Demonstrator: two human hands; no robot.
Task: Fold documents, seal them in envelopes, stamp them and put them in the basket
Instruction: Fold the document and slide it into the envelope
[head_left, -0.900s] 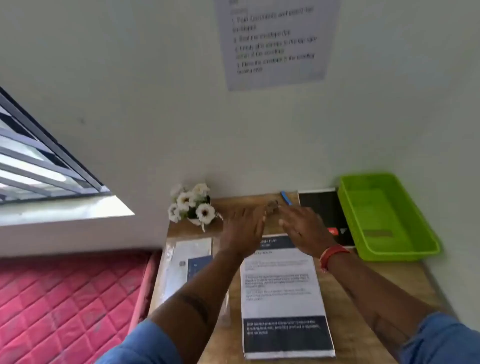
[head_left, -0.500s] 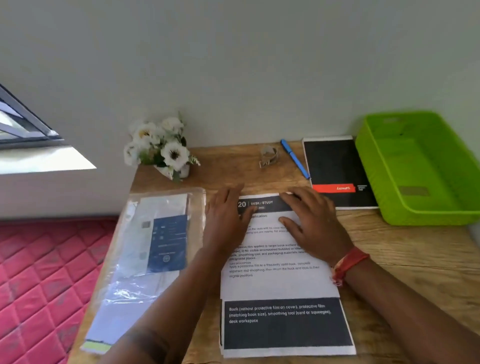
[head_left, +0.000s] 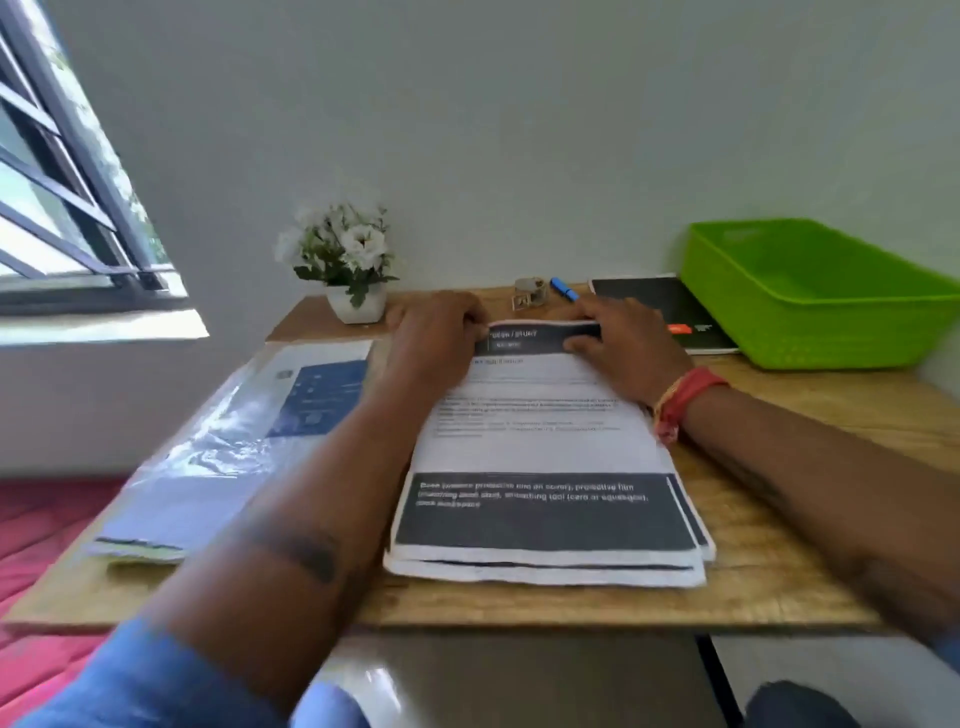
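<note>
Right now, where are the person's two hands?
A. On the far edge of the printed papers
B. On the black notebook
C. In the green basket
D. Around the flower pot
A: the left hand and right hand both grip the far edge of the top printed sheet.

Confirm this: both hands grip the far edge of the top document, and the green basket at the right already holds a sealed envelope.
Not quite. In the head view the left hand and right hand do grip the document's far edge, but the green basket shows no envelope inside.
</note>
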